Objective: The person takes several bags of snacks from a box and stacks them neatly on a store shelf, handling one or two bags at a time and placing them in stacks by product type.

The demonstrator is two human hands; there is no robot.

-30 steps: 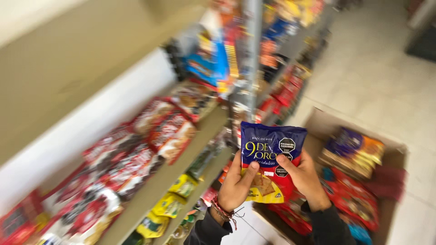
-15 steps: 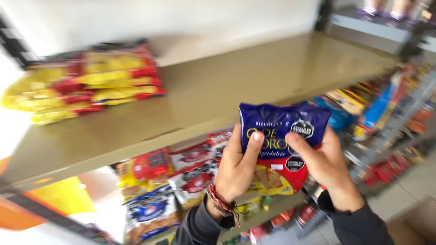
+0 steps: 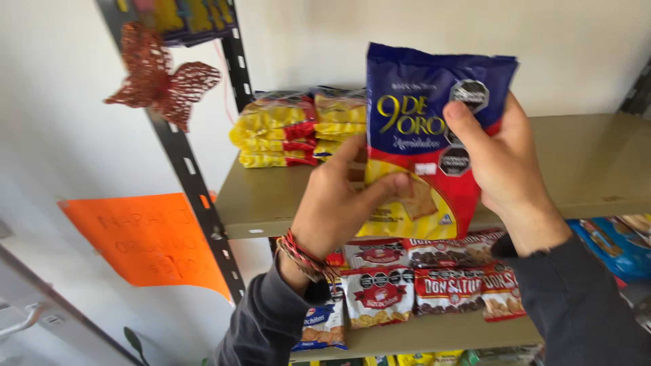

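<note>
Cracker bag: a blue, red and yellow cracker bag (image 3: 427,135) is up in front of the tan shelf (image 3: 597,169), upright, gripped from both sides.
Left hand: the left hand (image 3: 339,203) grasps the bag's lower left edge, thumb across the yellow part, a red woven bracelet (image 3: 302,256) at the wrist.
Right hand: the right hand (image 3: 502,163) clutches the bag's right side, fingers (image 3: 464,125) pressed on its front.
On the shelf: a stack of yellow and red packets (image 3: 291,129) lies at the shelf's back left, well apart from the bag.
Below the shelf: red and white snack bags (image 3: 420,278) stand in a row on the next level.
Left of the shelf: a red butterfly ornament (image 3: 159,81) hangs by the upright; an orange paper sign (image 3: 146,240) is on the wall.
</note>
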